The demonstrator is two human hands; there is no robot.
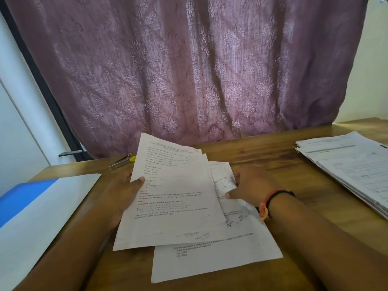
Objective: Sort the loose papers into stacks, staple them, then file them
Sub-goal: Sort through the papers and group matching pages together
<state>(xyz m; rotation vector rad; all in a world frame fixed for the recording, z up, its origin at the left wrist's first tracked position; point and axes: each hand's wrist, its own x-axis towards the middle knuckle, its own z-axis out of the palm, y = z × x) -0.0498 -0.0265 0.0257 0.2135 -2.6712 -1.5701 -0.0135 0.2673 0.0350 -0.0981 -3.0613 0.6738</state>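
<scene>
Printed papers (174, 198) fanned mid-desk; stack (348, 164) right; stapler (122, 161) behind.

A wooden table (273, 156) filled the foreground. Directly behind it hung a mauve patterned curtain (189, 70), its hem bunched on the tabletop. Left of the curtain ran a dark frame (42, 85) and a white panel (14, 122); right of it, a pale wall (373, 70).
</scene>
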